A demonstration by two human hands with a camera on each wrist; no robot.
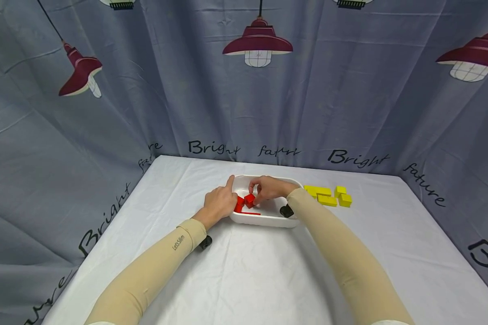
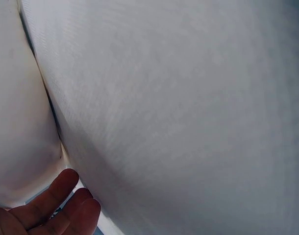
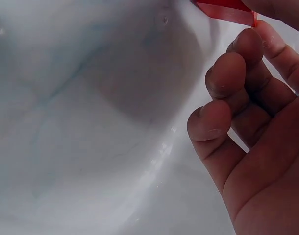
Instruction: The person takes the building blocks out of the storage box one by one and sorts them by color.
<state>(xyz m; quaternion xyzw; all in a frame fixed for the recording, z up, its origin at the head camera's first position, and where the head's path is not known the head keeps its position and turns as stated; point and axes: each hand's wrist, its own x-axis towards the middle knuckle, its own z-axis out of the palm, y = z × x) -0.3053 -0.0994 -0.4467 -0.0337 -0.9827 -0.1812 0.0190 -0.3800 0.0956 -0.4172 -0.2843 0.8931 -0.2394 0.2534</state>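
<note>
A white tray (image 1: 264,221) stands on the table with red pieces in its left half. My left hand (image 1: 221,201) rests at the tray's left end, its index finger stretched along the rim. In the left wrist view, the fingers (image 2: 66,183) are loosely bent and hold nothing. Reaching into the tray, my right hand (image 1: 267,188) pinches a small red block (image 1: 250,200) between thumb and forefinger; the other fingers hang curled over the tray floor. Another red block (image 1: 239,202) lies beside my left hand, partly covered by it. A thin red strip (image 1: 250,213) lies along the near wall.
Several yellow blocks (image 1: 327,200) are grouped on the white tablecloth (image 1: 252,271), right of the tray. Black wrist devices show under the left wrist (image 1: 205,242) and the right wrist (image 1: 286,211). A grey curtain (image 1: 179,90) hangs behind the table.
</note>
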